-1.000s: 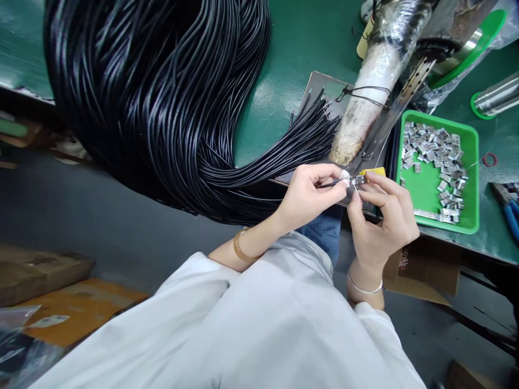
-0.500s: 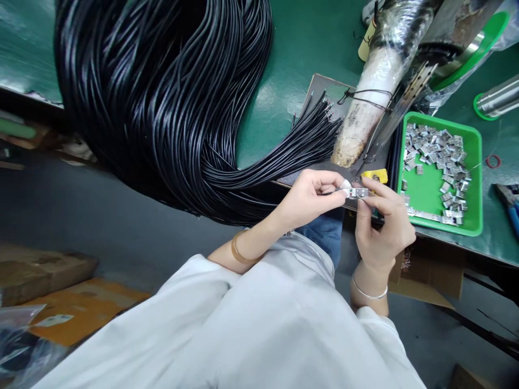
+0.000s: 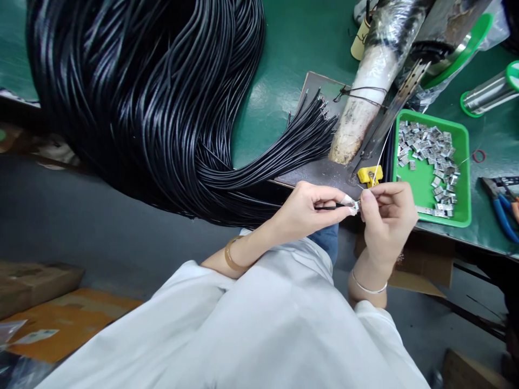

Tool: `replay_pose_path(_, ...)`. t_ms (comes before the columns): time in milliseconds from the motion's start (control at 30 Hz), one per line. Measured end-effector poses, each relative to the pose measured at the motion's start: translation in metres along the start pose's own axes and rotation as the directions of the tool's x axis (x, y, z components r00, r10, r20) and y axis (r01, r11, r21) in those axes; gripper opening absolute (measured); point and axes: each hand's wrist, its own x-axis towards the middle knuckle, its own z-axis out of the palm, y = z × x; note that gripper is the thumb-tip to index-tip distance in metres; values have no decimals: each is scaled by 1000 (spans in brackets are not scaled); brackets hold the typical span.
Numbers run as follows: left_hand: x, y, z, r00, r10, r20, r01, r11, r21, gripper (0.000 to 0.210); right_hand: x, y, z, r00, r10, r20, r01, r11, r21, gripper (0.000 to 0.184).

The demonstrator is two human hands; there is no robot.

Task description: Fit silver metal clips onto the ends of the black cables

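My left hand (image 3: 306, 208) is closed in a pinch on the end of a black cable (image 3: 329, 208), with white tape on a fingertip. A small shiny metal connector (image 3: 356, 207) sits at the cable's tip, partly hidden by the fingers. Just to its right, my right hand (image 3: 389, 216) is pinched, thumb against index finger. A thin silvery wire (image 3: 380, 158) runs from above down to those fingertips, which seem to grip it. Behind the hands lies a yellow plastic piece (image 3: 370, 175) on a dark board (image 3: 300, 173).
A thick bundle of black cables (image 3: 162, 108) covers the bench's left side. A plastic-wrapped tube (image 3: 360, 102) slopes over the board beside a slotted metal bar (image 3: 405, 92). On the right are a green tray (image 3: 466, 178) of metal connectors, a silver spool (image 3: 486, 97) and pliers (image 3: 500, 208).
My right fingers have closed from a looser hold beside the connector into a pinch. The thin wire now shows running to them. The connector is more covered, and the view has shifted slightly.
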Motion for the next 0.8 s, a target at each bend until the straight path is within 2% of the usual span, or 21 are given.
replay_pose_path(133,4,-7,1,995,13,-98,-15,1000,-28,13,-4,0,8,984,-119,-134,99,984,-149,8)
replay_pose_path(267,13,-9,1,988,-22,-154,2,992,-126,17,-6,1,10,949,-191,-250,174,981,-86,10)
replay_pose_path(333,17,-9,1,981,-53,-184,22,985,-170,17,-5,1,10,947,-224,-229,213,974,-71,11)
replay_pose_path(500,25,-10,3,971,-71,-226,13,969,-246,20,-2,1,12,947,-310,-87,286,934,-216,13)
replay_pose_path(667,28,-10,3,966,-20,-256,-29,982,-184,19,2,0,15,951,-299,-85,279,941,-193,14)
replay_pose_path(800,27,-7,4,962,-14,-274,-35,984,-174,17,6,-5,15,936,-339,-95,312,924,-221,15)
